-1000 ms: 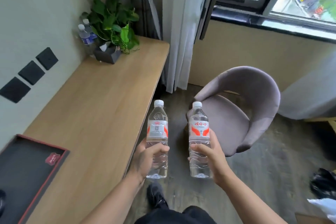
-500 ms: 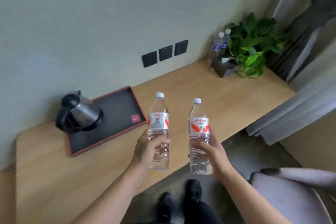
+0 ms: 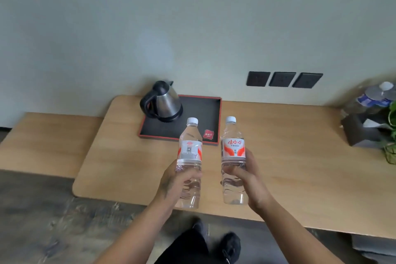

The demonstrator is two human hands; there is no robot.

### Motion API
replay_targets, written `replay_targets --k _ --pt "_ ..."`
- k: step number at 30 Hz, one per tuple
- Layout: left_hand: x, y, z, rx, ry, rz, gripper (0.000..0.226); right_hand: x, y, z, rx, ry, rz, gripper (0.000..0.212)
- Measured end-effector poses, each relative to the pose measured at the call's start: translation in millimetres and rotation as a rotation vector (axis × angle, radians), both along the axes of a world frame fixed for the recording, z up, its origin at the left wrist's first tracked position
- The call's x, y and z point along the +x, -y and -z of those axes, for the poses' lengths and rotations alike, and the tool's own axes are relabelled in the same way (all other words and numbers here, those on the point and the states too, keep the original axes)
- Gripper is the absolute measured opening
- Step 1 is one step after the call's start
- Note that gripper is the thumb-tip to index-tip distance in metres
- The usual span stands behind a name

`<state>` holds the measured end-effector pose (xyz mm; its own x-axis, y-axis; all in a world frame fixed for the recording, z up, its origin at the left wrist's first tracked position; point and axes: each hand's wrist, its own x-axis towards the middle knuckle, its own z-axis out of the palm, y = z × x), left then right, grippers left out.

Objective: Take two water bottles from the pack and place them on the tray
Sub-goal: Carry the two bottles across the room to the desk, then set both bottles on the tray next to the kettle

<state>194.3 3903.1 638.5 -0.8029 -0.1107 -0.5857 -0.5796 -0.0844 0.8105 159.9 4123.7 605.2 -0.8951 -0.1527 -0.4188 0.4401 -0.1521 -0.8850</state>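
You had a bottle in each hand, both upright, held in the air over the near part of the desk (image 3: 289, 156) at mid-frame.

Your left hand (image 3: 174, 182) was wrapped around the lower half of the left bottle (image 3: 189, 156), fingers across its front, QR-code side of the label facing the camera. Your right hand (image 3: 249, 178) was clasped around the lower half of the right bottle (image 3: 232, 152), thumb across the front, red-lettered label facing the camera. Both had white caps on. The bottles were side by side, close but apart, with a gap of desk visible between them.

The tray (image 3: 211, 113), black with a red rim, lay on the desk against the wall, just above the bottles in frame. The left bottle's cap overlapped the tray's near edge in the picture; the right bottle's cap sat just right of the tray's right rim. Neither bottle was on the tray.

The kettle (image 3: 165, 103) stood on the tray's left part. A small red card (image 3: 208, 134) lay at its near right corner.

Three dark wall plates (image 3: 282, 79) sat at upper right. At the far right edge: more bottles (image 3: 375, 96), blurred, a dark box (image 3: 357, 133) and some green leaves (image 3: 393, 113). The pack was not visible.
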Motion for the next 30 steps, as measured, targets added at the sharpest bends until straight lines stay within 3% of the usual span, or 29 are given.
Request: replay_targets --k 4,11,16,26,30 --pt "1 -3 5 0.007 0.028 -0.062 0.047 -6 5 4 -0.008 0.027 -0.045 0.063" --pt "-38 11 18 0.096 0.044 -0.076 0.039 -40 15 1 0.015 0.015 -0.048 0.070" --pt "-82 32 33 0.145 0.053 0.008 0.028 -72 23 2 0.065 0.016 0.021 0.072" --pt "-166 52 72 0.035 0.069 0.209 0.039 -121 45 41 0.153 0.036 0.097 0.081" --pt "-202 57 86 -0.048 0.037 0.318 0.050 -154 44 69 0.203 0.057 0.023 0.075"
